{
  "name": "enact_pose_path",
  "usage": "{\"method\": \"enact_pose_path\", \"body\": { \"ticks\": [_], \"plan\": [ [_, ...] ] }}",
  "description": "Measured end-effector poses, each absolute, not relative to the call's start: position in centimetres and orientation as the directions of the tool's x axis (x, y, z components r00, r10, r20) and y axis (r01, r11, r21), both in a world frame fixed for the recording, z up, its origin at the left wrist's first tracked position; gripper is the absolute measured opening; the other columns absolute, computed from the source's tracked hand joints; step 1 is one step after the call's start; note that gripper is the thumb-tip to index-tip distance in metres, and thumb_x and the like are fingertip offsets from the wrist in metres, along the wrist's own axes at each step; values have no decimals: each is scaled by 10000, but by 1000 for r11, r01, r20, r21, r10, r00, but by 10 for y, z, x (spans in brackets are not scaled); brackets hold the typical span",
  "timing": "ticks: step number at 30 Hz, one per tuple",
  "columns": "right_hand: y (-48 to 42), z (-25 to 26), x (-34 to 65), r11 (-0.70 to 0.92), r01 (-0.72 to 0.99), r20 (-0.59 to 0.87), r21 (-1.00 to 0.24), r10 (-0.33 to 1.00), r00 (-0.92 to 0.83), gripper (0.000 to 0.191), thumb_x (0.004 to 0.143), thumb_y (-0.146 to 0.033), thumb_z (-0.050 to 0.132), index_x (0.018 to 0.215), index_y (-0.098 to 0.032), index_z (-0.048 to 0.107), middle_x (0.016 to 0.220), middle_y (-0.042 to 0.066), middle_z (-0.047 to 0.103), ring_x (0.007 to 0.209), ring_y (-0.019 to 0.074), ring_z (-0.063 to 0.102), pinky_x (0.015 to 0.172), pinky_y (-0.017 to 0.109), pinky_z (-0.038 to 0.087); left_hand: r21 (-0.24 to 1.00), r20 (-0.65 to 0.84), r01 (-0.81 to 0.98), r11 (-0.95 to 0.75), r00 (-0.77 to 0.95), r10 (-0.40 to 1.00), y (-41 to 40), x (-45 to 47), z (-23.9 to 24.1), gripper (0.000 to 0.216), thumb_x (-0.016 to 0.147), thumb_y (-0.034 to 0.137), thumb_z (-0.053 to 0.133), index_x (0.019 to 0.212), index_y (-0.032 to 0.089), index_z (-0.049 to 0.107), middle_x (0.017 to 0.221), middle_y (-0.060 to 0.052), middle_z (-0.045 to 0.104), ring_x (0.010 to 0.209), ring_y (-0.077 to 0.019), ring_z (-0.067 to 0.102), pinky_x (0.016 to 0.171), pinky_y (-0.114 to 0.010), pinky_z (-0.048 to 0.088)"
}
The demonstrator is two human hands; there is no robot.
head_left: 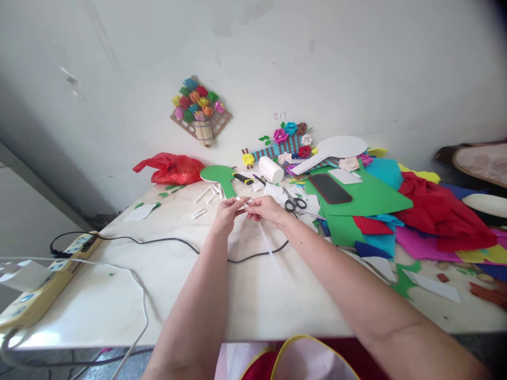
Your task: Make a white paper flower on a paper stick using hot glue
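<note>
My left hand [227, 211] and my right hand [264, 209] meet above the middle of the white table [190, 285]. Both pinch a small white rolled paper piece [244, 200] between thumb and fingertips. A thin white paper strip [266, 237] hangs down from below my right hand. Just beyond my hands lie a green paddle-shaped cutout [220, 176] and several short white paper rolls [202, 203]. Black-handled scissors [293, 202] lie right of my right hand.
A black cable [166, 241] runs across the table to a power strip [47, 274] at the left edge. A black phone [335, 188] rests on green sheets among piled coloured paper [431, 216]. A white roll [271, 169], red bag [174, 168] and paper flower crafts [289, 142] stand by the wall.
</note>
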State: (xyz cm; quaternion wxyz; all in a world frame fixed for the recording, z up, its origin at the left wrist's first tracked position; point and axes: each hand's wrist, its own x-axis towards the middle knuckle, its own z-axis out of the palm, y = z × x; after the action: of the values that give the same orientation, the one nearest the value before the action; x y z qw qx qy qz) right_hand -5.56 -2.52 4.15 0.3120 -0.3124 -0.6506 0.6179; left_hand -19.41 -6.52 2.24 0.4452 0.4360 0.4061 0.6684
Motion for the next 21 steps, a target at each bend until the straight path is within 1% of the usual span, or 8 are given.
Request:
{"method": "enact_pose_path", "body": {
  "ticks": [3,6,10,15,18,21],
  "plan": [
    [-20,38,-54,52,25,24,-998,765,-643,165,688,-240,682,627,-110,603,549,22,640,408,46,492,400,153,391,927,235,-236,-292,-243,941,-63,-196,20,244,609,347,715,669,127,628,853,-75,668,745,-156,600,685,-287,478],
    [-15,36,-51,50,43,9,-998,754,-657,182,719,-280,653,679,-106,618,568,35,650,416,55,505,397,155,391,928,234,-224,-297,-268,934,-61,-199,18,276,604,385,712,697,134,641,873,-78,670,745,-155,603,684,-284,469],
    [-14,37,-49,27,38,-1,-999,805,-593,177,770,-273,593,696,-113,598,581,34,647,411,64,510,384,167,388,931,220,-228,-283,-267,938,-60,-200,17,306,600,403,712,744,137,658,869,-78,671,713,-143,600,683,-285,465],
    [-21,39,-53,83,29,47,-996,783,-620,199,731,-309,638,702,-113,615,675,43,668,444,50,511,398,162,382,934,213,-232,-273,-252,944,-61,-197,17,301,607,397,707,730,130,641,867,-76,674,621,-119,583,667,-296,470],
    [-25,39,-57,112,43,66,-993,807,-586,197,706,-279,662,629,-112,591,615,26,650,427,44,494,401,160,368,941,204,-221,-256,-233,951,-61,-195,18,305,606,396,708,703,120,622,856,-79,675,551,-99,559,646,-303,468],
    [-28,40,-59,114,55,66,-992,837,-544,206,703,-237,662,570,-114,564,533,1,614,399,36,470,401,158,355,945,201,-214,-248,-218,955,-62,-192,20,317,609,405,705,700,114,619,852,-90,675,555,-104,564,647,-310,465]
  ]
}}
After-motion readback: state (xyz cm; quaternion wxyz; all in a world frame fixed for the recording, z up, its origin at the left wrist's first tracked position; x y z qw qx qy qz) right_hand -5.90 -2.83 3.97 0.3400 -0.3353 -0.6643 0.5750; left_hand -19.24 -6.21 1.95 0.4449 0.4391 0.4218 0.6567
